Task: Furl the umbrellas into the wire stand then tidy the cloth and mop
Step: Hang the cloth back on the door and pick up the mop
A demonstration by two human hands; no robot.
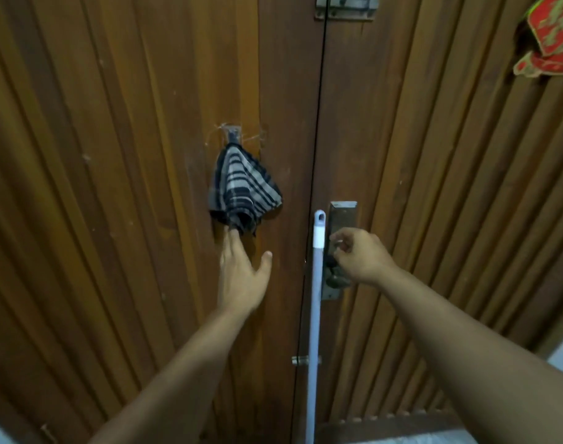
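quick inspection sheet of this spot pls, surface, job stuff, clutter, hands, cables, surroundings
surface: wooden double door, both leaves closed, no table in view
job's things: striped cloth hangs from a hook on the left leaf; mop handle leans upright along the door seam, mop head out of view; umbrellas and wire stand not seen
clutter: nothing seen
grippers: left hand reaches up, fingertips touching the cloth's lower edge; right hand with curled fingers at the door lock plate, whether it grips anything cannot be told
cables: nothing seen
surroundings: latch at top; red ornament upper right
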